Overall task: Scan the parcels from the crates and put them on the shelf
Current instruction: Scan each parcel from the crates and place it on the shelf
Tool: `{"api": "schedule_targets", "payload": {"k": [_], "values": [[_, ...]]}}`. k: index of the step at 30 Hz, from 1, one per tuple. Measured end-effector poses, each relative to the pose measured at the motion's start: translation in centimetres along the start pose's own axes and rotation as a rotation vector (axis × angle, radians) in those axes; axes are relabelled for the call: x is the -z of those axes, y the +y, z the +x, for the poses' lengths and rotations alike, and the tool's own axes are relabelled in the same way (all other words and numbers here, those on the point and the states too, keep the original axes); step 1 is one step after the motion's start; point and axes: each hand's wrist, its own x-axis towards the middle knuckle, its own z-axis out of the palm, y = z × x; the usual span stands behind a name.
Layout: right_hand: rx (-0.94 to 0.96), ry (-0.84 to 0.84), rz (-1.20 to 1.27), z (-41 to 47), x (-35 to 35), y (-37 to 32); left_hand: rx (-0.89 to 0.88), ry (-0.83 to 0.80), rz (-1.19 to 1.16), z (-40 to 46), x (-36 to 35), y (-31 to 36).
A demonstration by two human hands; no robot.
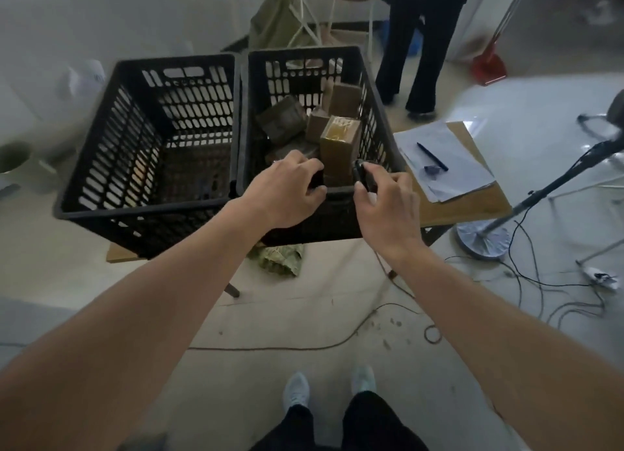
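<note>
Two black slatted plastic crates stand side by side on a low wooden table (pixel 472 211), the left crate (pixel 111 167) holding no visible parcels and the right crate (pixel 374 113) holding several brown cardboard parcels heaped toward its far right corner. The tallest, a tape-wrapped parcel (pixel 339 140), stands upright near the crate's right wall, with smaller boxes (pixel 344 97) behind it and a darker wrapped packet (pixel 282 121) tilted to its left. The left hand (pixel 283 194) reaches over the near rim of the right crate, fingers curled around a small dark object (pixel 317 180) whose kind is unclear. The right hand (pixel 385 200) hovers at the same rim, pinching a black handheld scanner (pixel 360 177) between thumb and fingers. At the table's right edge lie white papers (pixel 449 167) with a black pen (pixel 432 157) on top. Another person's dark trousers (pixel 415 52) show beyond the crates.
</note>
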Motion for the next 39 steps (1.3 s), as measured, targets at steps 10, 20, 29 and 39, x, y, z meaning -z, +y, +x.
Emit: {"api": "schedule_targets", "payload": {"k": [10,20,29,39], "values": [[0.095,-0.067,-0.034,13.8,1.3,3.7,0.166,-0.055,0.003,13.5,-1.9,1.8],[0.158,-0.138,-0.035,21.4,1.0,4.6,0.342,-0.109,0.030,21.1,-4.6,1.7],[0.171,-0.126,-0.073,22.6,0.6,3.8,0.492,-0.152,-0.227,22.7,-5.8,-0.8],[0.197,-0.114,-0.062,21.4,0.0,1.3,0.536,-0.056,-0.605,19.8,-3.0,-4.3]]}}
